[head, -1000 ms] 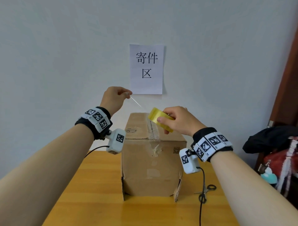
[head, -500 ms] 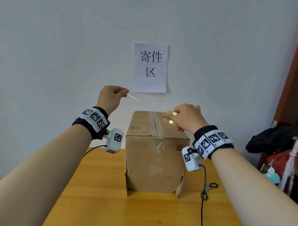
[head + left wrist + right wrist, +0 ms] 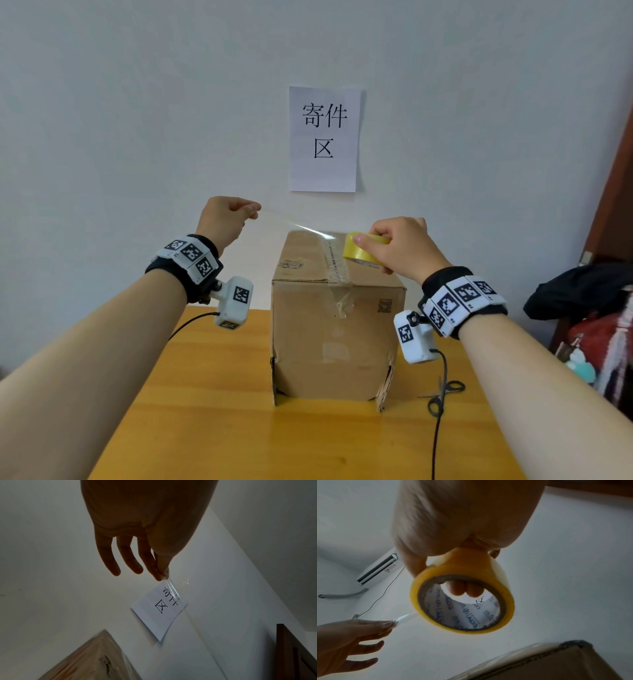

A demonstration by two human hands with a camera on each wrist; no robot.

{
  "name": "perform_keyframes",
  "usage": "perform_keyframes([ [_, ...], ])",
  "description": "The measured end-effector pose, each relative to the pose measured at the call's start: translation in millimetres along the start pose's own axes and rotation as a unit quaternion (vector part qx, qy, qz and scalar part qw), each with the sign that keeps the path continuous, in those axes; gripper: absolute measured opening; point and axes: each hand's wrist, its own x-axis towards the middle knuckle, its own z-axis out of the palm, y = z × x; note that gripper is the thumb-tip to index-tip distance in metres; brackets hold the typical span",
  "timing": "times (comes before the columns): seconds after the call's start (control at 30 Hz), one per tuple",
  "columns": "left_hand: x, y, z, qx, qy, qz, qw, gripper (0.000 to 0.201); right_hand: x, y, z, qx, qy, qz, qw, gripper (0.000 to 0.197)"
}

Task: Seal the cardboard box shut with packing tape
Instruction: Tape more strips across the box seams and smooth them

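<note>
At about 9 o'clock of the box, the left hand (image 3: 226, 219) is raised above the table and pinches the free end of the clear tape strip (image 3: 301, 228) between thumb and forefinger; in the left wrist view the other fingers (image 3: 109, 559) hang loose and straight below the pinch. The strip runs taut from that pinch toward 3 o'clock, crossing the air over the far top edge of the cardboard box (image 3: 337, 329).

The box stands upright at the middle of the wooden table (image 3: 212, 411), its top flaps down, with a band of clear tape already lying along the top seam and over the front face. On the wall behind, at 12 o'clock from the box, hangs a paper sign (image 3: 323, 138) with printed characters.

Above the box's top right part, the right hand (image 3: 399, 250) grasps the yellow tape roll (image 3: 363, 251), thumb on its outer face and two fingertips inside the core, as the right wrist view shows. The roll is held clear of the cardboard.

At 4 o'clock of the box, black scissors (image 3: 445, 394) lie on the table beside a cable.
</note>
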Motion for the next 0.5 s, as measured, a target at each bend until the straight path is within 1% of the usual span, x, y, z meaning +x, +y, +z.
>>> perform_keyframes([
  [0.1,-3.8,-0.2,0.7,0.0,-0.002,0.004,1.0,0.017,1.8,-3.0,1.7,-0.027,0.04,0.006,0.999,0.045],
  [0.23,-9.2,-0.3,2.6,-0.005,-0.007,0.007,1.0,0.015,9.6,-2.1,7.4,-0.067,0.066,0.022,0.995,0.05],
  [0.33,-14.1,-1.7,3.1,-0.016,0.002,-0.001,1.0,0.017,15.1,3.2,9.9,-0.12,0.077,0.042,0.989,0.054],
  [0.5,-23.8,-10.7,0.1,-0.033,0.01,-0.021,0.999,0.018,15.1,10.3,10.2,-0.185,0.071,0.073,0.978,0.052],
])
